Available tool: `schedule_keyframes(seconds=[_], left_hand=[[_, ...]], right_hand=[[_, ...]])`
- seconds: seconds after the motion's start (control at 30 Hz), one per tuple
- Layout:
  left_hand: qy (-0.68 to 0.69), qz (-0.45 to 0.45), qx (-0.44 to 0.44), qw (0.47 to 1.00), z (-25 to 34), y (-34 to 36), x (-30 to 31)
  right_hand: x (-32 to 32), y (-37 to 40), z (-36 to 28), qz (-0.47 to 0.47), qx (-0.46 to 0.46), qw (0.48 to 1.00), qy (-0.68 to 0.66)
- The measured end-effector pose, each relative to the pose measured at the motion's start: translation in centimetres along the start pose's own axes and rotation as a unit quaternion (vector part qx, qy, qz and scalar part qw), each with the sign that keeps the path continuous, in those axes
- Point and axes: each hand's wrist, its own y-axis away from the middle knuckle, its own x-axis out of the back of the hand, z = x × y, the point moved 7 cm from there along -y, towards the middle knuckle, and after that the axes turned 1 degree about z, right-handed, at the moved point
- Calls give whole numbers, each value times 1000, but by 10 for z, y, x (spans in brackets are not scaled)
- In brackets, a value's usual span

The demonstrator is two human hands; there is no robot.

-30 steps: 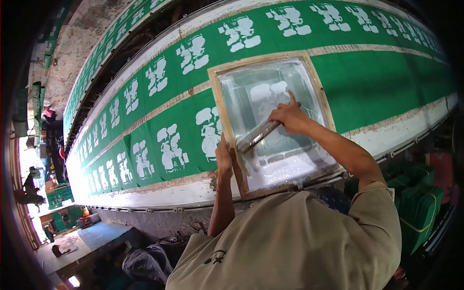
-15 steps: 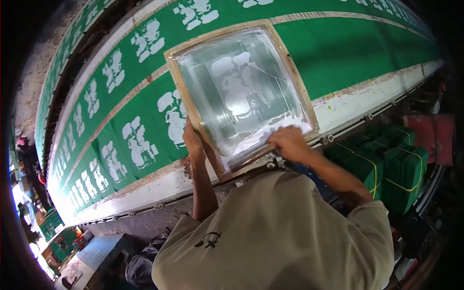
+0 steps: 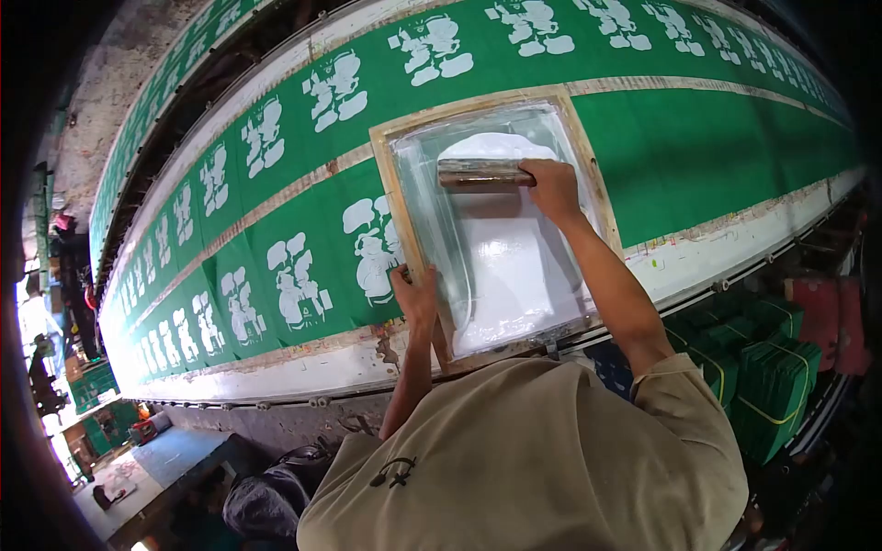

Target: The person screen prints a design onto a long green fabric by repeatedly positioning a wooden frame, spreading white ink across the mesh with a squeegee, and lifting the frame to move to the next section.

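A wooden-framed screen (image 3: 604, 197) lies on the green cloth (image 3: 680, 156) along the long table. My right hand (image 3: 554, 190) is closed round the right end of a brown squeegee (image 3: 482, 173), which rests across the upper part of the mesh. White ink (image 3: 514, 275) covers the mesh below the squeegee, with a rounded white patch above it. At the frame's lower left side, my left hand (image 3: 415, 296) grips the wooden edge, its fingers bent. White printed figures (image 3: 300, 280) show on the cloth left of the frame.
Bundles of folded green cloth (image 3: 777, 390) tied with yellow string stand at the lower right, beside red material (image 3: 816, 312). A metal rail (image 3: 317, 401) runs along the table's near edge. Black bags (image 3: 276, 491) and a small worktable (image 3: 170, 468) are at the lower left.
My right hand has moved the squeegee from the screen's near end up toward its far end. White ink now covers most of the mesh. My left hand stays at the frame's left side.
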Motion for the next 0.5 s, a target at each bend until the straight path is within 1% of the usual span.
schedule_keyframes(seconds=[0.03, 0.07, 0.1, 0.13, 0.17, 0.2, 0.23, 0.27, 0.33, 0.4, 0.43, 0.47, 0.5], left_hand=[[1, 2, -6, 1000, 3, 1, 0], [11, -15, -17, 1000, 9, 2, 1], [23, -31, -28, 999, 16, 4, -1], [5, -33, -31, 999, 22, 6, 1], [6, -28, -39, 999, 30, 7, -6], [-18, 7, -57, 998, 36, 10, -11], [-44, 40, -74, 995, 41, 15, -19], [-8, 61, -105, 993, 49, 21, -42], [65, 65, -120, 989, 72, 39, -105], [63, 37, -105, 992, 106, 61, -170], [55, 15, -95, 994, 119, 75, -196], [54, 10, -91, 994, 119, 93, -212], [40, 20, -97, 994, 122, 104, -224]], right_hand=[[10, -3, 9, -79, -77, 994, 9], [19, 8, 19, -165, -153, 974, -6], [30, 29, 39, -59, -148, 986, -48], [32, 62, 75, 47, -139, 985, -91], [19, 99, 123, 33, -169, 972, -161], [13, 129, 164, 18, -195, 953, -232], [19, 149, 192, 17, -283, 887, -364], [25, 170, 213, 13, -366, 795, -484], [61, 162, 261, 21, -390, 788, -476], [93, 138, 330, 38, -412, 785, -462], [99, 126, 368, 27, -413, 807, -422], [110, 127, 387, 11, -416, 825, -382], [117, 137, 400, 11, -418, 824, -381]])
